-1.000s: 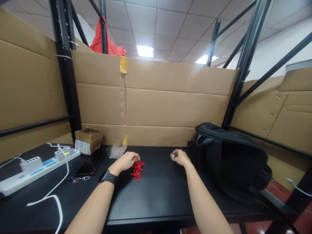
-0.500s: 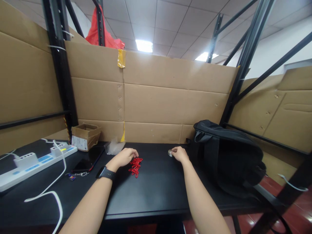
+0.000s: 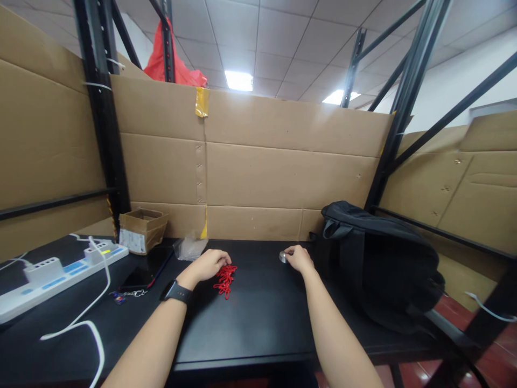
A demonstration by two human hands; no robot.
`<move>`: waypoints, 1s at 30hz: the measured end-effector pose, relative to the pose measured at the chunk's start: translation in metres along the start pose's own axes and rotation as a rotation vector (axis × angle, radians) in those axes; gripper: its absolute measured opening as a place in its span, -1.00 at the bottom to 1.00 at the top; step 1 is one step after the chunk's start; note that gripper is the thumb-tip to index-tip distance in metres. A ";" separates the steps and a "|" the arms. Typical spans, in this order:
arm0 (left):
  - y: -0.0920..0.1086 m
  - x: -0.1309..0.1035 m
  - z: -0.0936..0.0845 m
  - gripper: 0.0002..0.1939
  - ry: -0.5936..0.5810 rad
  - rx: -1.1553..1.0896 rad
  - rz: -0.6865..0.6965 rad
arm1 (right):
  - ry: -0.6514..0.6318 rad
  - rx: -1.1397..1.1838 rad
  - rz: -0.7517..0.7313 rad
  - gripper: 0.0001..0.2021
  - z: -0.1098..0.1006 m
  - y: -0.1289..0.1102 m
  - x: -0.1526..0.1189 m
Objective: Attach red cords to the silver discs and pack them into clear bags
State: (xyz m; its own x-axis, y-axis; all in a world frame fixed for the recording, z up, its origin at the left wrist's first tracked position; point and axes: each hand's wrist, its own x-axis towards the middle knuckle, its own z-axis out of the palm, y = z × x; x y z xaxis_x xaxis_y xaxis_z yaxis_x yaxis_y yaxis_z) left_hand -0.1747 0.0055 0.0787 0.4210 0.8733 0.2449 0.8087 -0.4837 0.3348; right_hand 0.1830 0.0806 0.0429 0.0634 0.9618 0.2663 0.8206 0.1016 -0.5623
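Observation:
A small bunch of red knotted cords (image 3: 225, 283) lies on the black tabletop, left of centre. My left hand (image 3: 210, 264), with a dark watch on the wrist, is at its far end, fingers curled down onto the cords; the fingertips are partly hidden. Further right, a small shiny ring-shaped roll of tape (image 3: 282, 257) stands on the table. The thumb and fingers of my right hand (image 3: 299, 259) close on its right side.
A black bag (image 3: 379, 264) fills the right side. To the left are a clear plastic bag (image 3: 189, 248), a phone (image 3: 143, 274), keys (image 3: 128, 295), a small cardboard box (image 3: 142, 230) and a white power strip (image 3: 68, 277) with cables. A cardboard wall (image 3: 283, 172) bounds the back.
The view has tipped up very slightly, so everything sits a little lower. Both hands stay where they were, at the red cords and the roll of tape.

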 end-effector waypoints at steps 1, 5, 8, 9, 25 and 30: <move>0.000 0.000 0.000 -0.68 -0.002 0.001 -0.001 | -0.001 0.002 0.002 -0.84 0.000 0.001 0.000; 0.001 0.001 0.001 -0.69 -0.007 -0.002 0.001 | -0.008 0.011 0.003 -0.87 0.000 0.003 0.002; 0.002 0.001 0.001 -0.70 -0.009 -0.004 0.005 | -0.016 0.018 -0.003 -0.85 0.003 0.003 0.003; 0.003 0.000 0.001 -0.70 -0.010 -0.005 0.005 | -0.019 0.021 -0.005 -0.83 0.004 0.002 0.003; -0.001 0.001 0.007 -0.73 0.101 0.002 0.018 | -0.010 -0.021 -0.023 -0.86 0.001 -0.001 0.000; -0.005 0.005 0.023 -0.55 0.178 0.034 -0.123 | 0.023 -0.050 -0.175 -0.72 0.005 -0.022 -0.010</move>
State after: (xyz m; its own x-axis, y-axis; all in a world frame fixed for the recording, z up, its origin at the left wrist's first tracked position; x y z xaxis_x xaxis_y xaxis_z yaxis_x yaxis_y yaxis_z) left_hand -0.1671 0.0131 0.0575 0.2417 0.9002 0.3622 0.8638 -0.3696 0.3423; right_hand 0.1614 0.0702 0.0487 -0.0702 0.9243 0.3750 0.8474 0.2536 -0.4665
